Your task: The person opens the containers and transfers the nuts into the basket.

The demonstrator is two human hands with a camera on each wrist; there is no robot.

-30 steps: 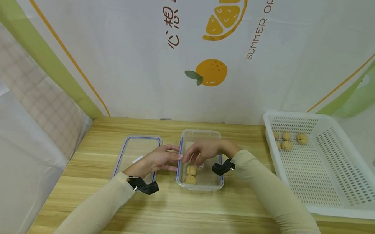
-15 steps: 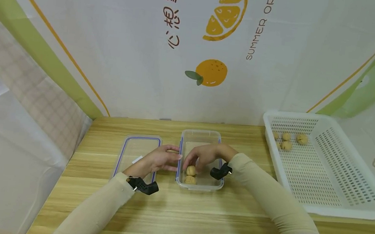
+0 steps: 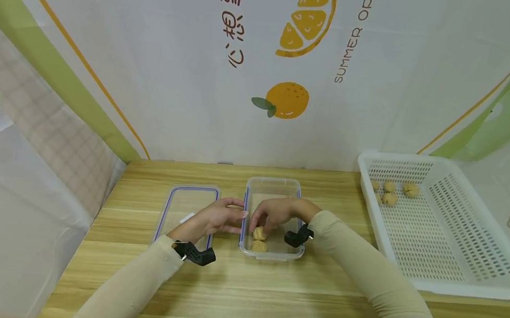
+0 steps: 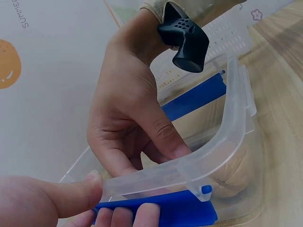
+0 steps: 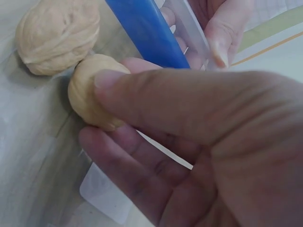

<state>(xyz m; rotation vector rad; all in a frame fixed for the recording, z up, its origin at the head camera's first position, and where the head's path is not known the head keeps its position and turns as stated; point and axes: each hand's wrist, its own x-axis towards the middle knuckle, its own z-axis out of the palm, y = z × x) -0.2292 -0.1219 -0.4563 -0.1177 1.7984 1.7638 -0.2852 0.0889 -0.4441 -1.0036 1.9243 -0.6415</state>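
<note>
A clear plastic food container (image 3: 280,248) with blue side latches stands on the table, with two walnuts at its near left. My right hand (image 3: 275,211) reaches inside it and pinches one walnut (image 5: 90,97) between thumb and fingers. Beside that one, at the near end, lies the other walnut (image 3: 258,246); they look to touch or nearly touch. My left hand (image 3: 220,214) holds the container's left side. In the left wrist view its thumb is at the rim, and its fingers (image 4: 147,215) lie against the blue latch (image 4: 184,208).
The container's clear lid (image 3: 189,196) with a blue seal lies to the left, partly under my left forearm. On the right stands a white perforated basket (image 3: 453,239) holding several walnuts (image 3: 389,198) in its far left corner. A printed cloth (image 3: 185,109) hangs behind the table.
My right hand has moved lower into the container and is now on the walnut farther from me. My left hand has stayed at the container's side.
</note>
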